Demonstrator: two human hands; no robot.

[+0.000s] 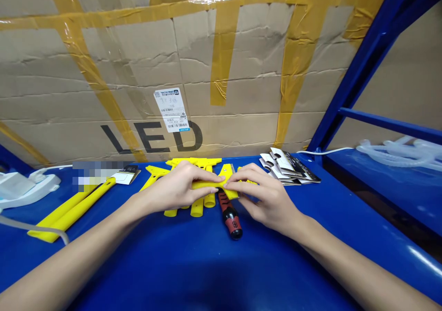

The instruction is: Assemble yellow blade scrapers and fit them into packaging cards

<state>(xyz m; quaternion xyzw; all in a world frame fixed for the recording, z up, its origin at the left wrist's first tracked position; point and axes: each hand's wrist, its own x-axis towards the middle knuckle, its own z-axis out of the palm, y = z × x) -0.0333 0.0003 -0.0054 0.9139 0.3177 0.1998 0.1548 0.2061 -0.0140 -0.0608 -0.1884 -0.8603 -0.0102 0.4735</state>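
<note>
Both of my hands meet over a yellow plastic scraper (228, 173), with a wide head and what looks like a screw in it. My left hand (179, 186) is closed round its handle, thumb and fingers pointing right. The fingertips of my right hand (264, 193) pinch the head from the other side. Just below lies a screwdriver (230, 216) with a red and black grip; its tip is hidden under the scraper and hands. Several more yellow T-shaped pieces (196, 207) lie behind and beneath my left hand, partly covered by it.
Folded black and white cards (290, 166) are stacked at the right. Long yellow handles (74, 209) with a card lie at the left, beside a white device (29, 186) and cable. A taped cardboard box (138, 71) backs the blue surface (207, 274). A blue frame post (348, 85) rises right.
</note>
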